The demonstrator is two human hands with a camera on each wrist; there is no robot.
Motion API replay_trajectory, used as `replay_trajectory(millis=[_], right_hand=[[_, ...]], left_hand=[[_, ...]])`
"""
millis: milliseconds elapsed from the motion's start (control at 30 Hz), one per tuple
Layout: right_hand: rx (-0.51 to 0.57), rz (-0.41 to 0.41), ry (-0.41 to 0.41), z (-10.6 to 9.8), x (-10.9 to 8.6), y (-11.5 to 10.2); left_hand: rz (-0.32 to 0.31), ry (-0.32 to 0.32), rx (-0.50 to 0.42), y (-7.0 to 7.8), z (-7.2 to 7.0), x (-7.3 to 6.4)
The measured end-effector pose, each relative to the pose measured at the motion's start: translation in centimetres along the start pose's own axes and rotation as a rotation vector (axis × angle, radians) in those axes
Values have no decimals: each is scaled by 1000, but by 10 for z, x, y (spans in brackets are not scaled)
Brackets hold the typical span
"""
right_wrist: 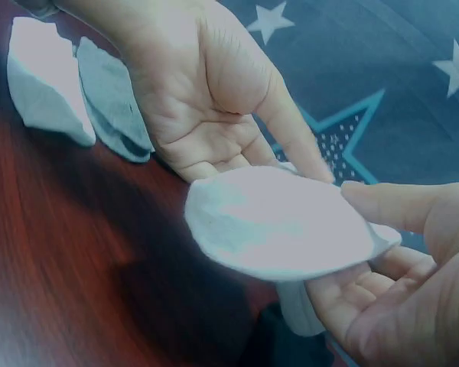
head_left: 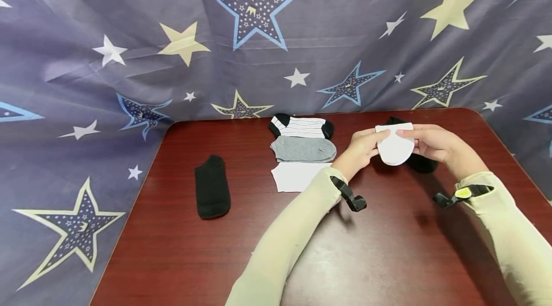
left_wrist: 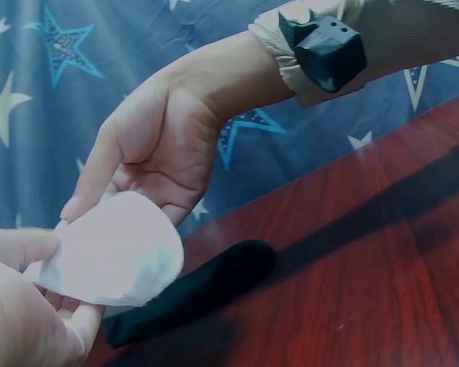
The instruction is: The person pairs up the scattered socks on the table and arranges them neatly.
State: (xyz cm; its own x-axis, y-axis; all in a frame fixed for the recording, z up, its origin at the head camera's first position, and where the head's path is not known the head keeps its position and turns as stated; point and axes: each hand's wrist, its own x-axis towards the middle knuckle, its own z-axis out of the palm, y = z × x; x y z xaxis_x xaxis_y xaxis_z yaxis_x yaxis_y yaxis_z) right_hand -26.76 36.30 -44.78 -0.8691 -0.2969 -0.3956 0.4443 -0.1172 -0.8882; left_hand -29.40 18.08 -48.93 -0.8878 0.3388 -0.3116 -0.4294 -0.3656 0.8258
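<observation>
Both hands hold a white sock (head_left: pixel 394 147) in the air over the right part of the table. My left hand (head_left: pixel 361 147) pinches its left edge, thumb on the near face and fingers behind. On the opposite edge, my right hand (head_left: pixel 436 143) pinches it the same way. The toe end hangs down, rounded, in the head view. Beneath the hands lies a black sock (head_left: pixel 423 164), partly hidden by the white sock and the right hand; the left wrist view shows more of this black sock (left_wrist: pixel 206 289).
Left of the hands, a striped sock with black ends (head_left: pixel 302 127), a grey sock (head_left: pixel 305 149) and another white sock (head_left: pixel 297 176) lie in a column. A single black sock (head_left: pixel 212 186) is farther left on the red-brown table (head_left: pixel 172 248). A star-patterned cloth (head_left: pixel 142 18) hangs behind.
</observation>
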Motion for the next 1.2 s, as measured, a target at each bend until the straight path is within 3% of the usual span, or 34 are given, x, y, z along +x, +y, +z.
replay_trajectory(millis=[233, 400, 667, 933, 1200], right_hand=[[-59, -79, -25, 20, 7, 0], [-95, -105, -48, 32, 11, 1], [-157, -79, -45, 48, 18, 1], [-90, -113, -14, 61, 20, 1], [-160, -122, 5, 74, 26, 4]], left_hand=[[-8, -104, 35, 16, -23, -5], [11, -81, 31, 24, -32, -5], [64, -19, 10, 32, -46, -4], [77, -33, 49, 38, -55, -10], [47, -40, 65, 44, -65, -14]])
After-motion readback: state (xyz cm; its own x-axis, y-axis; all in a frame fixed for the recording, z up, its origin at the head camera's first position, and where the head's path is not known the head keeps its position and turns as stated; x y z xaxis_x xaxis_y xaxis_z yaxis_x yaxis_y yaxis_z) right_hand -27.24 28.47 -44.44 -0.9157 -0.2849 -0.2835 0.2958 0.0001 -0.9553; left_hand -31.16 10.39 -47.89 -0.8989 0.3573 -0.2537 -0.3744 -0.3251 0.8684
